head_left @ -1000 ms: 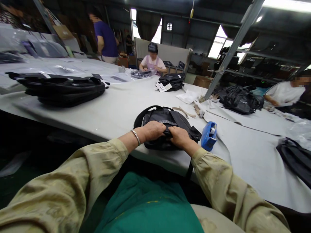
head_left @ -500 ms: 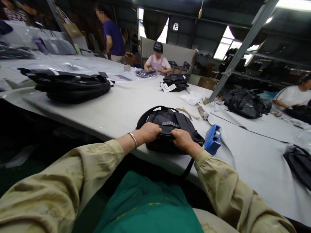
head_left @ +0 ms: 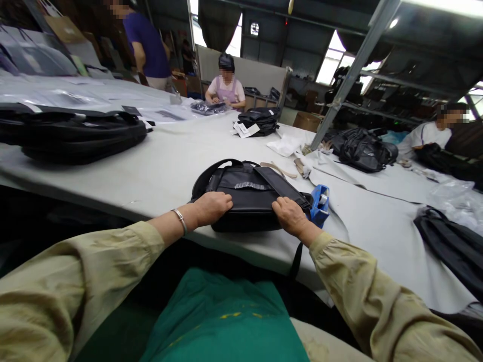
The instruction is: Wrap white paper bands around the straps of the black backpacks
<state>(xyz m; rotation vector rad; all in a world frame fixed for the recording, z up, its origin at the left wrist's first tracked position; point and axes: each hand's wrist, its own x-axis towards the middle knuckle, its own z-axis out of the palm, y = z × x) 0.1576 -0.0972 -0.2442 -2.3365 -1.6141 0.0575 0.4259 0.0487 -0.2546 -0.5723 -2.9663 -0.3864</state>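
The black bag (head_left: 249, 217) lies at the near edge of the tabletop (head_left: 166, 171), between the two hands. The left hand (head_left: 213, 207) has its grip clamped on the bag's near upper rim towards the left end, and the right hand (head_left: 290, 215) has its grip clamped on the same rim towards the right end. A stretch of rim runs bare between the two grips, and most of the bag lies beyond them, away from the near edge. The fingertips are partly hidden, so how far they curl under the rim is hard to tell. A crinkled clear wrapping (head_left: 249, 186) lies across the bag's upper side, and a black strap (head_left: 297, 261) hangs past the near edge below the right hand. Just beside the bag's right end stands a blue dispenser (head_left: 320, 206). Beyond the bag, towards the far edge, sits a second black bag (head_left: 260, 120) with white tags (head_left: 245, 130)
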